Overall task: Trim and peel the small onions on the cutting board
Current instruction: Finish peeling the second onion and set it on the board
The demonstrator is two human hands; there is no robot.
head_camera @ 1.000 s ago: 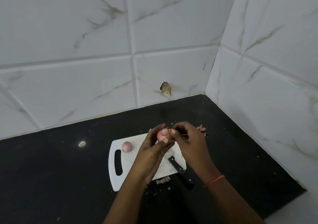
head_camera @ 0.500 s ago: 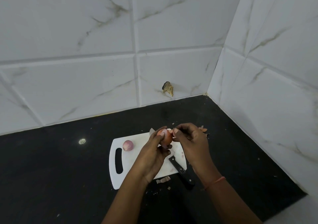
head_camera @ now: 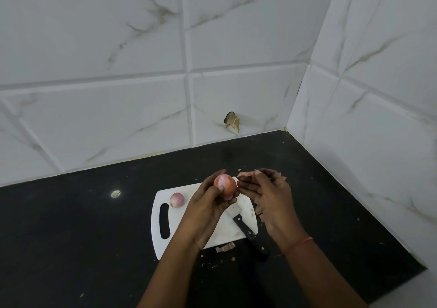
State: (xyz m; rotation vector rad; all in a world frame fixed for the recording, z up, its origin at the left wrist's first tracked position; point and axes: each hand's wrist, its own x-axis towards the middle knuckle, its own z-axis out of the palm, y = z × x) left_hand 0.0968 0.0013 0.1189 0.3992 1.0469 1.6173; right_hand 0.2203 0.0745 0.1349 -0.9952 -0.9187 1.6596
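left hand (head_camera: 208,209) grips small round pink onion (head_camera: 224,184) above white plastic cutting board (head_camera: 201,239) | right hand (head_camera: 267,196) pinches papery peel strip (head_camera: 244,174)

- Both forearms reach forward from the bottom of the view, bare, angling in toward each other.
- The left hand (head_camera: 208,209) is raised above the board, back toward the camera, fingers curled up and round a small onion (head_camera: 224,185); the thumb lies on its near side and the fingertips wrap the far side.
- The right hand (head_camera: 268,200) sits just beside it, fingers bent inward, the tips pinching a scrap of peel (head_camera: 246,174) at the top.
- A thin orange thread (head_camera: 299,243) circles the right wrist.
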